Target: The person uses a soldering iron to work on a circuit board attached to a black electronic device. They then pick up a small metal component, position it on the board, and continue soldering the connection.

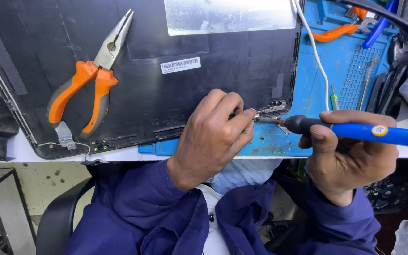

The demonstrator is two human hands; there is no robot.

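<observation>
The left hand rests on the lower right corner of the wide black plastic laptop lid, its fingers pinched together on a small silvery metal hinge bracket that sits at that corner. The right hand grips the blue-handled soldering iron, fingers wrapped closed around the handle. The iron's long axis runs nearly level, right to left, with its dark tip just beside the bracket and pointing at the left fingertips; whether tip and bracket touch cannot be told. The bracket lies immediately right of the left fingers and left of the iron's tip, so the left hand is the nearer. Orange-handled long-nose pliers lie well apart on the lid's left side. A blue mat covers the tabletop under the lid's right edge.
</observation>
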